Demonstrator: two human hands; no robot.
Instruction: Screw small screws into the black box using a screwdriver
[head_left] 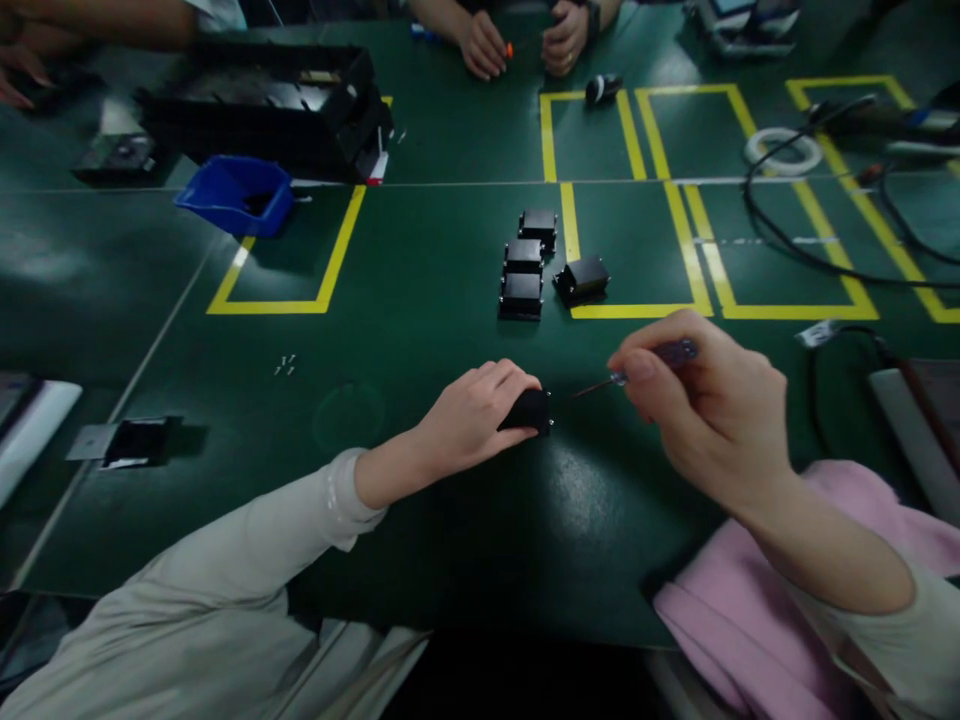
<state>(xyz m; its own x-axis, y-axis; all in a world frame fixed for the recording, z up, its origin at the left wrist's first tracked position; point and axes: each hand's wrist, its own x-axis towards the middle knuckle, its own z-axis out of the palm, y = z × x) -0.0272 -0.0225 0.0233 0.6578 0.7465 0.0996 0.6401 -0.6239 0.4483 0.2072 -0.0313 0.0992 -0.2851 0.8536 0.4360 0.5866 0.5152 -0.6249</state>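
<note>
My left hand [472,412] rests on the green table, fingers curled over a small black box [529,410] that it presses down. My right hand [701,400] pinches a thin screwdriver [645,366] with a dark blue handle; its metal tip points left, a short way from the box's right side. Farther back, three more black boxes [523,266] stand in a row, and a fourth [582,279] sits tilted beside them on the yellow tape line.
A blue bin [234,194] and a black tray [285,100] stand back left. Tiny screws [286,365] lie loose on the mat. Black cables [802,245] and a tape roll [784,150] lie at the right. Other people's hands [521,42] work at the far edge. Pink cloth [757,610] covers my right forearm's side.
</note>
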